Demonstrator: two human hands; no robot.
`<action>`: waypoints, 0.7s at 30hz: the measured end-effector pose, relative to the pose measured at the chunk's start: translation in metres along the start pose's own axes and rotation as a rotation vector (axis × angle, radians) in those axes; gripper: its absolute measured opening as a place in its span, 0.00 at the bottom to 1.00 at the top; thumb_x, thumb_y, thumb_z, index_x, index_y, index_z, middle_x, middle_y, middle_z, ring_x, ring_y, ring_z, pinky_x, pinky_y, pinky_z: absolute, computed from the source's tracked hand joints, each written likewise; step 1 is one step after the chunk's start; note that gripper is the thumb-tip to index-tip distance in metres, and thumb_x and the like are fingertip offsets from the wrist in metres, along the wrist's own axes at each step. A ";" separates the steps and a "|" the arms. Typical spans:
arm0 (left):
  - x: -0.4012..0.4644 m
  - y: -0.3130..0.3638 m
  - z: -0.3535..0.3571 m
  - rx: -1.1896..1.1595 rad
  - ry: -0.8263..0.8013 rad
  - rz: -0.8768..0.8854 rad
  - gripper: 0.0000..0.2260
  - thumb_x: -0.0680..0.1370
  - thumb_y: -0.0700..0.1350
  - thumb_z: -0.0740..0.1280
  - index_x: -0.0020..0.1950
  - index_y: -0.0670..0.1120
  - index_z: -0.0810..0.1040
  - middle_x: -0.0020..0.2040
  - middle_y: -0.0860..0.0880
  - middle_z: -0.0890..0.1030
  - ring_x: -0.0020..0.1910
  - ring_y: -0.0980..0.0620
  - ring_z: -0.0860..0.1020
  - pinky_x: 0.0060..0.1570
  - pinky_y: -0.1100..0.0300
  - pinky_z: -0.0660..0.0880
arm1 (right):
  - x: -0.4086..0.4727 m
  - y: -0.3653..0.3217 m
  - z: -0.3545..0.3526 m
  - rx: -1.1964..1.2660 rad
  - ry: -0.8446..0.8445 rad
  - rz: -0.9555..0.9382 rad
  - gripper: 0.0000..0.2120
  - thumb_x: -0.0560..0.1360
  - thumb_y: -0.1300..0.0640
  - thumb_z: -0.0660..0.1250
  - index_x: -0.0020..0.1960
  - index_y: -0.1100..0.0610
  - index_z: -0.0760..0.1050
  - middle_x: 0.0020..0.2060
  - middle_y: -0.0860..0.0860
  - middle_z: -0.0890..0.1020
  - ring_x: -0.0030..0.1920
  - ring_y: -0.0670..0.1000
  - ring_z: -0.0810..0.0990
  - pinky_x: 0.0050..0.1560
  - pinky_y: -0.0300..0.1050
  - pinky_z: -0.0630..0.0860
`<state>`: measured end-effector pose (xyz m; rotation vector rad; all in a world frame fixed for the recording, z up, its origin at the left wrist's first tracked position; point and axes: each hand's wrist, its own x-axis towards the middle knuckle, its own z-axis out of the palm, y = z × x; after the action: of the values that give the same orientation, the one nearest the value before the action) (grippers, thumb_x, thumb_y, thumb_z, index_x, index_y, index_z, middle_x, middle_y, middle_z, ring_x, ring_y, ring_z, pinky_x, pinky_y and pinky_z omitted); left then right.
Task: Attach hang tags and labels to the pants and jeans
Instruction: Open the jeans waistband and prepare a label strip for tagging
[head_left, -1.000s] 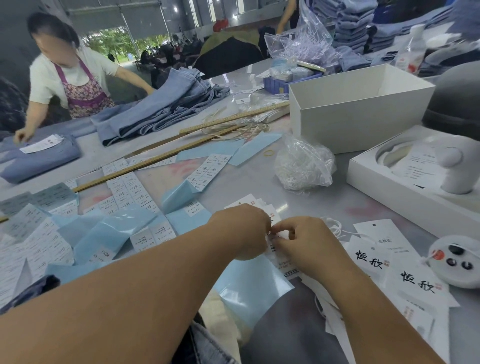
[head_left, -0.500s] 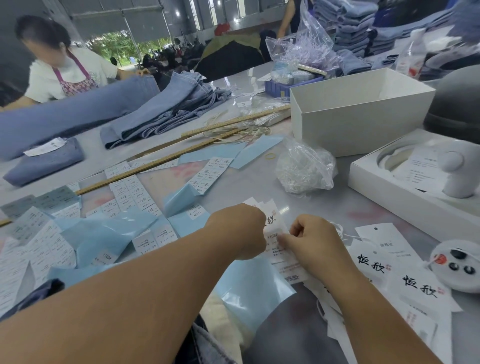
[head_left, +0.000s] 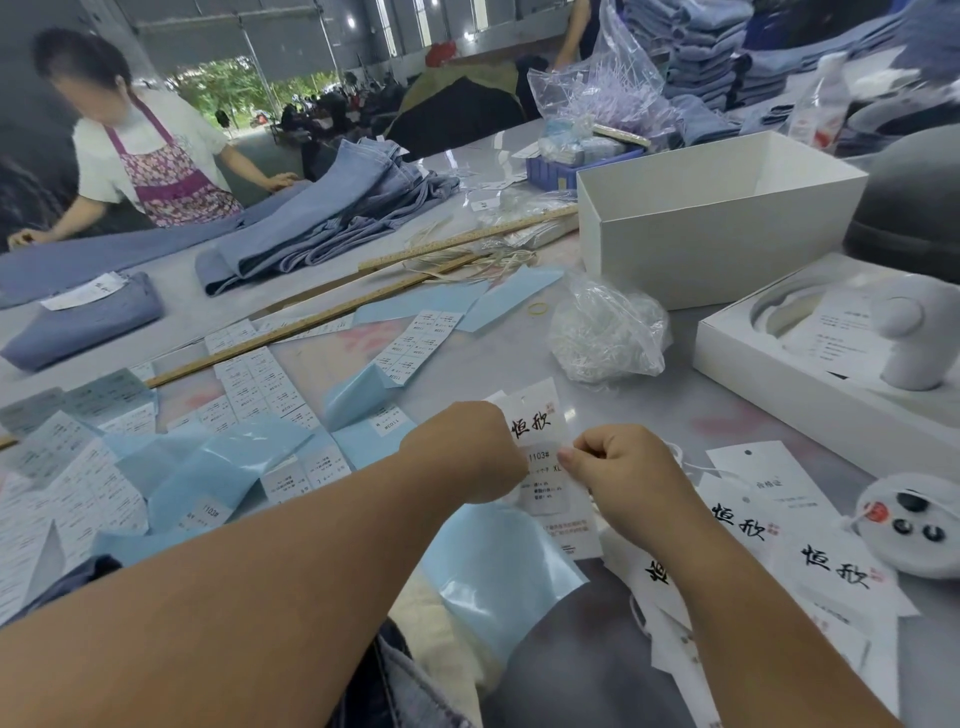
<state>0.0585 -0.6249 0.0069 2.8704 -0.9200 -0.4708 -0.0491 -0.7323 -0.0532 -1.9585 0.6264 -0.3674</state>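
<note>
A white hang tag (head_left: 540, 441) with black brush characters and a size sticker reading 1103# XL stands tilted up between my hands. My left hand (head_left: 467, 452) grips its left edge with curled fingers. My right hand (head_left: 618, 467) pinches its right edge at the sticker. More white hang tags (head_left: 831, 566) with cords lie on the table to the right. Sheets of small white size stickers (head_left: 260, 379) on pale blue backing (head_left: 208, 467) are spread over the left of the table. Folded blue jeans (head_left: 332, 218) lie at the back.
A clear bag of plastic fasteners (head_left: 608, 332) sits beyond my hands. A white open box (head_left: 706, 234) and a white tray holding a white device (head_left: 904, 338) stand at the right. Two wooden rulers (head_left: 322, 317) cross the table. A person in an apron (head_left: 150, 150) handles jeans at the far left.
The hang tag has been lifted from lying low under my hands to standing tilted up, showing its characters. The person at the far left has spread out a pair of jeans.
</note>
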 end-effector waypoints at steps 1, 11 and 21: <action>0.000 0.000 -0.002 -0.022 0.024 0.004 0.03 0.77 0.47 0.65 0.45 0.50 0.73 0.47 0.52 0.79 0.43 0.50 0.78 0.44 0.56 0.80 | 0.000 0.001 0.000 -0.005 0.004 0.001 0.17 0.78 0.54 0.67 0.40 0.68 0.76 0.31 0.57 0.78 0.31 0.54 0.73 0.35 0.44 0.71; -0.002 0.003 -0.012 -0.586 0.039 -0.050 0.05 0.78 0.42 0.69 0.44 0.47 0.73 0.46 0.44 0.81 0.45 0.45 0.81 0.34 0.57 0.77 | 0.001 -0.003 -0.008 0.175 0.210 0.027 0.09 0.68 0.58 0.78 0.39 0.55 0.78 0.34 0.49 0.83 0.33 0.45 0.79 0.36 0.40 0.72; -0.005 0.001 -0.017 -0.688 -0.036 -0.118 0.07 0.75 0.38 0.73 0.52 0.41 0.81 0.39 0.49 0.80 0.35 0.55 0.75 0.26 0.67 0.67 | 0.004 0.000 -0.010 0.273 0.162 0.052 0.10 0.73 0.63 0.72 0.35 0.57 0.77 0.22 0.46 0.78 0.22 0.42 0.74 0.23 0.33 0.68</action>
<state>0.0595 -0.6227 0.0246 2.2910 -0.4615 -0.6892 -0.0507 -0.7418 -0.0488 -1.6599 0.6910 -0.5540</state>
